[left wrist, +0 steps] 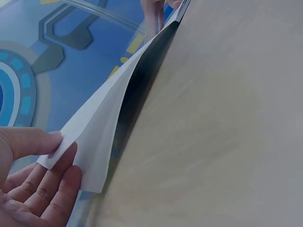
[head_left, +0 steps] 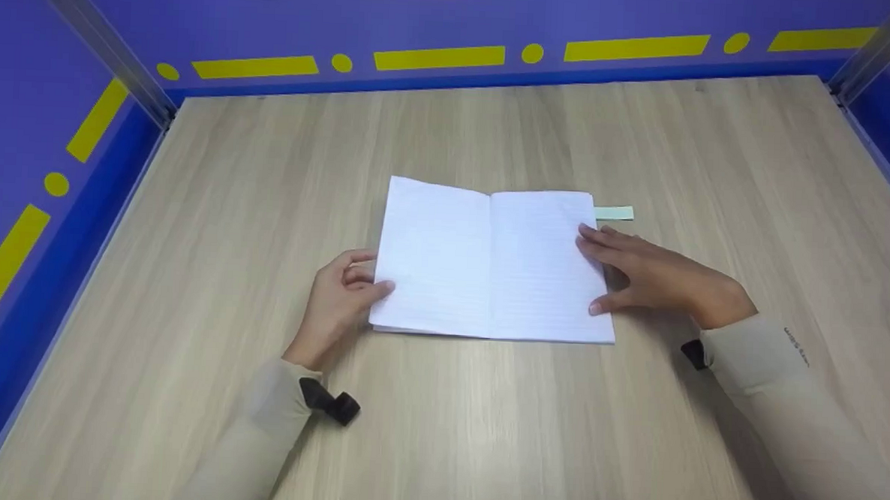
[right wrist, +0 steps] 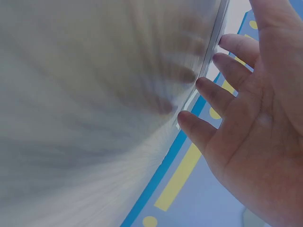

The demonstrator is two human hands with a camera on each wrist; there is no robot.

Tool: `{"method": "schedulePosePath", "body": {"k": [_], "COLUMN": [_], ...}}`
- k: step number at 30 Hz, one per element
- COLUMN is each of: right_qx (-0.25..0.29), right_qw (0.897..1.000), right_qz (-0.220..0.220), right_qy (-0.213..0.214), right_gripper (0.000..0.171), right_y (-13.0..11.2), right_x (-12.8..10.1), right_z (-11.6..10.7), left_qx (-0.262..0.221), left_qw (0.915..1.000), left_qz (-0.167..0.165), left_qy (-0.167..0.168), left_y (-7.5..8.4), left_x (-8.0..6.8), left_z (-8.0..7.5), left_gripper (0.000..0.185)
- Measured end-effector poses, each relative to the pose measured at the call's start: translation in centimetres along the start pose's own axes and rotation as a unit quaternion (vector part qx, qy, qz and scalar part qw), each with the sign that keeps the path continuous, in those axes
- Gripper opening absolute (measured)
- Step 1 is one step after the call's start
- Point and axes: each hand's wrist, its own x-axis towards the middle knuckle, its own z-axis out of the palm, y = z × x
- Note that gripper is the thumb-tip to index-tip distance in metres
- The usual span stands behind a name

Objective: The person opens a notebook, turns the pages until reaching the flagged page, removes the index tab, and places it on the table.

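The notebook (head_left: 493, 263) lies open mid-table (head_left: 189, 269) between both hands: left hand (head_left: 338, 294) pinches its left page corner, right hand (head_left: 650, 278) rests flat, fingers straight, on its right edge.

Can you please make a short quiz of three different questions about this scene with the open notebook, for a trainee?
1. True or false: the notebook lies closed on the table.
2. Which hand pinches a page corner between thumb and fingers?
A. left hand
B. right hand
C. neither
3. Fill in: a pale green strip lies past the notebook's ____ edge in the head view.

Key: 1 false, it lies open with lined pages up. 2 A; the left wrist view shows the corner lifted. The right hand lies flat on the right page. 3 right.
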Motion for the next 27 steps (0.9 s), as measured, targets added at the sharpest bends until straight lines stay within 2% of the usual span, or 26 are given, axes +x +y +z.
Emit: {"method": "schedulePosePath", "body": {"k": [5,11,19,27], "right_qx": [0.016,0.032,-0.005,0.008], "right_qw": [1.0,0.999,1.0,0.999], "right_qz": [-0.01,-0.007,-0.022,-0.039], "right_qy": [-0.008,-0.014,-0.01,-0.017], "right_gripper": [0.099,0.101,0.113,0.107], "right_y": [0.15,0.31,-0.11,-0.39], "right_x": [0.14,0.24,0.12,-0.15], "right_z": [-0.04,0.02,0.24,0.58], "left_qx": [0.024,0.037,0.038,0.045], "left_qw": [0.9993,0.998,0.9978,0.9974], "left_qz": [-0.005,-0.023,-0.021,-0.028], "left_qy": [-0.029,-0.046,-0.05,-0.049], "left_y": [-0.35,-0.59,-0.81,-0.76], "left_x": [0.26,0.6,0.73,0.53], "left_z": [-0.58,-0.8,-0.76,-0.81], "left_gripper": [0.051,0.052,0.05,0.051]}}
